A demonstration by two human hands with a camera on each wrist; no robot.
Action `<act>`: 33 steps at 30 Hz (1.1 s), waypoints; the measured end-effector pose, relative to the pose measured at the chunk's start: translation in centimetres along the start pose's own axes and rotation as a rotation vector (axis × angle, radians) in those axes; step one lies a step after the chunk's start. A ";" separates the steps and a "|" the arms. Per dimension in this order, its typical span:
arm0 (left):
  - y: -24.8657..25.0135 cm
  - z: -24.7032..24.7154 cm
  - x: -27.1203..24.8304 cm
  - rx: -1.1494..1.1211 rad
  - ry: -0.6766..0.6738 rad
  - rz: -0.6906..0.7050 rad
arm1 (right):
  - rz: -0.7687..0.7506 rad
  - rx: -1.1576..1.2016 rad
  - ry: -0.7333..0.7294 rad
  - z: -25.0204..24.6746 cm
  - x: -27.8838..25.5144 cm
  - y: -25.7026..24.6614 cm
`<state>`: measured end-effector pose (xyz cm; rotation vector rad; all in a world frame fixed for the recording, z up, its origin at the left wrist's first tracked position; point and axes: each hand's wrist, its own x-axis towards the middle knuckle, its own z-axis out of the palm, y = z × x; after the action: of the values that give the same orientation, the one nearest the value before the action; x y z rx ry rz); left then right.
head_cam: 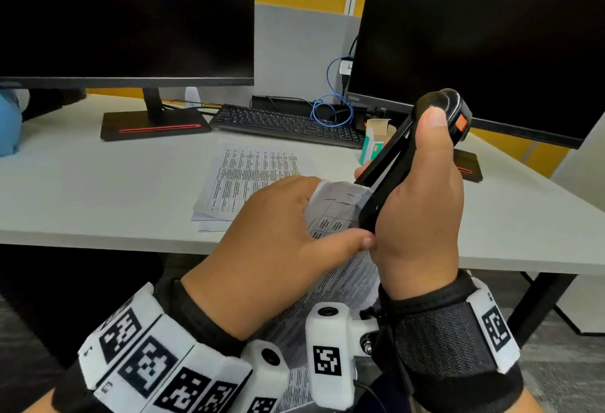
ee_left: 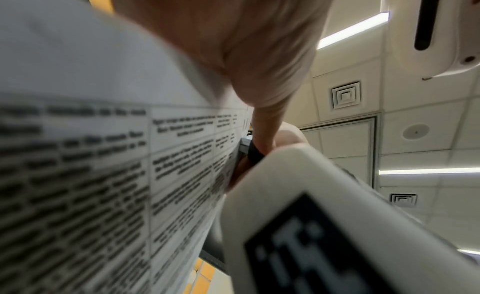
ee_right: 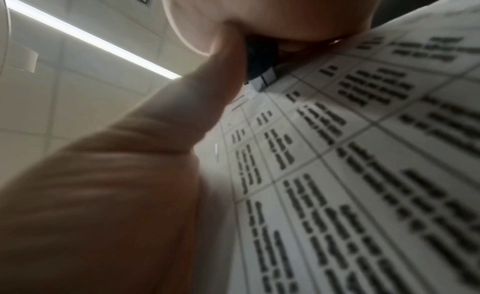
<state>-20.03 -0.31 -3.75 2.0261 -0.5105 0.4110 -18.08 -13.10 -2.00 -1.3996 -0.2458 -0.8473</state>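
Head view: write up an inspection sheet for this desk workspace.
Surface: pale grey desk.
Job's things: black stapler, its mouth open at a corner of the printed sheets.
Clutter: paper stack, keyboard, small open box.
Hands: left hand pinches the printed sheets; right hand grips the stapler.
Cables: blue cable looped behind the keyboard.
Surroundings: two dark monitors, grey and yellow partition.

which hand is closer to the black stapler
Right. The right hand grips the stapler itself, thumb near its top end; the left hand is beside it on its left, holding the printed sheets pushed into its mouth.
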 end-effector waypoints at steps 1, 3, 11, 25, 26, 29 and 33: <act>-0.1 0.0 0.1 0.030 0.012 0.021 | 0.015 0.026 0.011 0.1 0.0 -0.1; -0.2 -0.1 0.1 0.117 0.027 0.091 | 0.058 0.086 0.024 0.3 -0.1 -0.2; -0.5 0.9 -0.6 0.185 0.077 0.160 | 0.070 0.034 -0.029 0.3 -0.4 0.2; -5.4 -0.5 0.5 -0.073 0.064 0.328 | 0.435 0.033 0.107 -3.6 3.9 1.8; -5.8 -0.6 0.6 -0.056 0.069 0.356 | 0.465 0.028 0.115 -3.8 4.0 2.0; -6.2 -0.7 0.7 -0.072 0.084 0.358 | 0.529 -0.029 0.134 -4.2 4.3 2.5; -5.9 -0.4 0.4 -0.132 0.055 0.270 | 0.658 -0.065 0.104 -4.4 4.7 3.6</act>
<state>-16.72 2.58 -7.68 1.8196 -0.7609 0.5789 -13.89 -19.10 -2.75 -1.3694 0.3155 -0.3776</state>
